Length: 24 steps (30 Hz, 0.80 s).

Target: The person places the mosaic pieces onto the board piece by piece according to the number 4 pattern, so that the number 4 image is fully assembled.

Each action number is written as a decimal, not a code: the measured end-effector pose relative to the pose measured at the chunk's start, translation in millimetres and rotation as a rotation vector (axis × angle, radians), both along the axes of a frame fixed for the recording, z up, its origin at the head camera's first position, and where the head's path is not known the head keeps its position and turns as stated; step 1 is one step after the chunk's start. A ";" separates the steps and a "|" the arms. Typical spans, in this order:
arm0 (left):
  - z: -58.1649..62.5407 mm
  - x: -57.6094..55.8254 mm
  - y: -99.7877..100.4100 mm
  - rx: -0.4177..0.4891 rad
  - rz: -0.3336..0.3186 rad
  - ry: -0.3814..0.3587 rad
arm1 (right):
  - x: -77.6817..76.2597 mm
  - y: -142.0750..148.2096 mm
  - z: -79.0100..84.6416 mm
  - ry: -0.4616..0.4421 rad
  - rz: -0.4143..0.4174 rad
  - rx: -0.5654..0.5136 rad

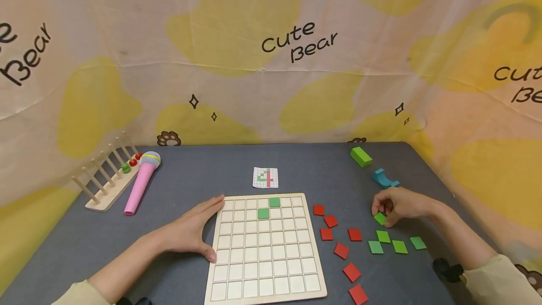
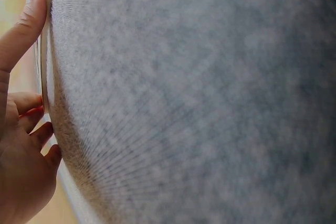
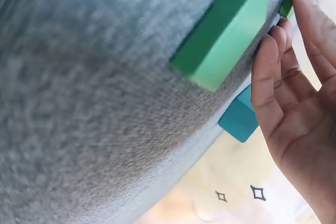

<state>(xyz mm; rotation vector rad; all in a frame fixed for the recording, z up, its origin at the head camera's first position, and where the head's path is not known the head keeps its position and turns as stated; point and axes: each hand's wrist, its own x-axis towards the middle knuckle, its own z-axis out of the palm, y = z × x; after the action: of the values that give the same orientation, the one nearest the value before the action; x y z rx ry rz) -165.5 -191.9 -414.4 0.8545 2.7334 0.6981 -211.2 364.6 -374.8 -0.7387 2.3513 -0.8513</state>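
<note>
A wooden grid board [image 1: 213, 274] with white squares lies at the centre of the table, two green tiles in its upper rows. Spread along its left edge is my left hand [image 1: 186, 229], fingertips near the top corner and thumb lower down. The left wrist view shows the thumb and fingers of this left hand [image 2: 26, 145] at the board's edge. On the right side, my right hand [image 1: 400, 206] pinches a light green tile [image 1: 379, 219] between thumb and fingers, low over the table. The right wrist view shows a sliver of that tile [image 3: 286, 3] at the fingertips.
Several loose green tiles [image 1: 399, 247] lie below the right hand, and several red tiles [image 1: 354, 235] beside the board. A pattern card [image 1: 265, 178] lies behind it. Farther right are a green block [image 1: 361, 156] and blue arch [image 1: 384, 179]; left, a pink microphone [image 1: 141, 182] and peg rack [image 1: 99, 205].
</note>
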 end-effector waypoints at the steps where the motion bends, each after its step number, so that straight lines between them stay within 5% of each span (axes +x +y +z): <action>1: -0.1 0.0 -0.2 -0.001 0.000 0.002 | 0.0 -1.7 0.5 0.005 -0.007 0.010; 9: 0.3 1.1 -0.9 0.003 -0.004 0.007 | -1.7 -14.3 1.4 0.033 -0.053 0.066; 24: 0.6 0.5 -0.5 0.002 -0.001 -0.004 | -6.5 -46.7 13.3 0.078 0.047 -0.053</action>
<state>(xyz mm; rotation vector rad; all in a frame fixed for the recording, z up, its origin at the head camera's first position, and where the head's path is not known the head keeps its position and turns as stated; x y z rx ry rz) -165.0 -192.4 -413.8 0.8539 2.7293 0.7022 -217.7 317.8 -361.5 -0.8599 2.3776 -0.8821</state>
